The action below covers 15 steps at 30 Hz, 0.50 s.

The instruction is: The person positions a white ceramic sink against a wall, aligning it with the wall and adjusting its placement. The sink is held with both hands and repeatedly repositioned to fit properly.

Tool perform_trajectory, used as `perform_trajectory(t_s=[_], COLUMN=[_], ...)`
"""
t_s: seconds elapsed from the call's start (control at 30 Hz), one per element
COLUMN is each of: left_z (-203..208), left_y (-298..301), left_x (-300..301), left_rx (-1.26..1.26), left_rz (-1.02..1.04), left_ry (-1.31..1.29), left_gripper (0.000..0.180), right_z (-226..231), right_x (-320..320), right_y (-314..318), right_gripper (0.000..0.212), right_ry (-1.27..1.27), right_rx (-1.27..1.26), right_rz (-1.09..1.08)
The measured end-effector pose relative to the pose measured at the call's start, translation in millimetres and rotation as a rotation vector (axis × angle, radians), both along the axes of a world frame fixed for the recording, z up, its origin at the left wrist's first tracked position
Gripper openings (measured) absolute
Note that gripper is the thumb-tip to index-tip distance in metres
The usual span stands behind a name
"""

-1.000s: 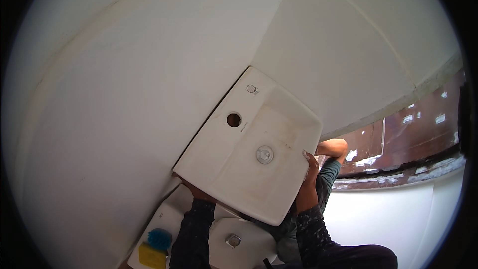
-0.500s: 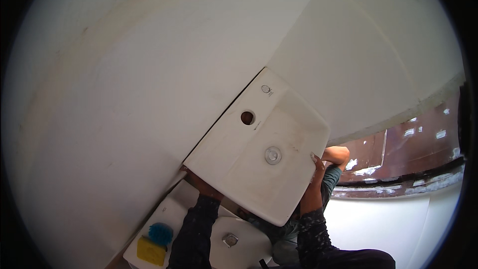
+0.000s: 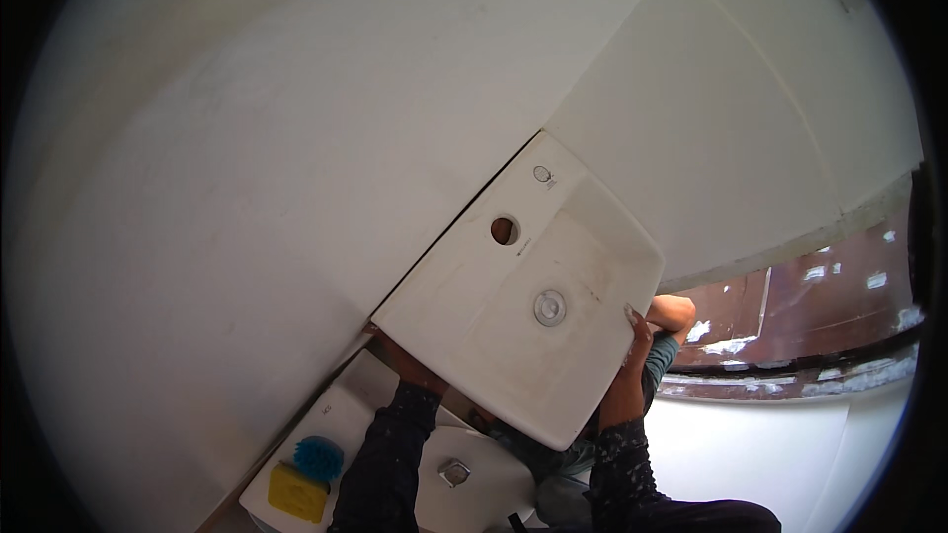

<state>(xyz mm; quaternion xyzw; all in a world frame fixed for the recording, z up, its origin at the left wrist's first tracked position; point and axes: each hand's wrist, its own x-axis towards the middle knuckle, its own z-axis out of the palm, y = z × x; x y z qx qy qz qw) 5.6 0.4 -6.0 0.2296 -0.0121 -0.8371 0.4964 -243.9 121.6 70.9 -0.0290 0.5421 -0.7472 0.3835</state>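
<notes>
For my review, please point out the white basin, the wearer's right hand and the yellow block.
White basin (image 3: 528, 350): head view, on the bare bowl floor below the drain.
Right hand (image 3: 638, 342): head view, on the middle of the hand, below the thumb.
Yellow block (image 3: 296, 493): head view, middle of its upper face.

White basin (image 3: 509, 301) slantwise across view, back edge along white wall (image 3: 247, 188), thin dark gap between. My right hand (image 3: 638, 338) at right rim, thumb over top, other fingers out of sight. My left hand (image 3: 407, 363) under lower left corner, mostly hidden; can't fairly say whether it grips. Round tap hole (image 3: 505, 230), drain fitting (image 3: 550, 308) in bowl. Below: white toilet (image 3: 363, 385), blue scrubber (image 3: 318, 458) against yellow sponge (image 3: 297, 494), metal piece (image 3: 454, 473) on lid (image 3: 491, 479). Co-worker's bent arm (image 3: 673, 313) beyond right rim, near brown patchy panel (image 3: 736, 301).
</notes>
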Motion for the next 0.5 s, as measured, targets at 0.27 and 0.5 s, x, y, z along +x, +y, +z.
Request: perform_trajectory(t_s=[0.27,0.5], left_z=[-28.1,-59.2], left_y=[5.6,10.2], left_x=[2.1,11.1], left_rx=[-0.027,-0.063], left_rz=[0.038,0.033], left_ry=[0.061,0.248], left_gripper=[0.093,0.083], right_z=[-3.6,-1.1], right_x=[-1.7,1.1], right_y=[1.9,1.6], right_gripper=[0.058,0.05], right_ry=[-0.014,0.041], right_rx=[0.002,0.081], right_rz=[-0.017,-0.039])
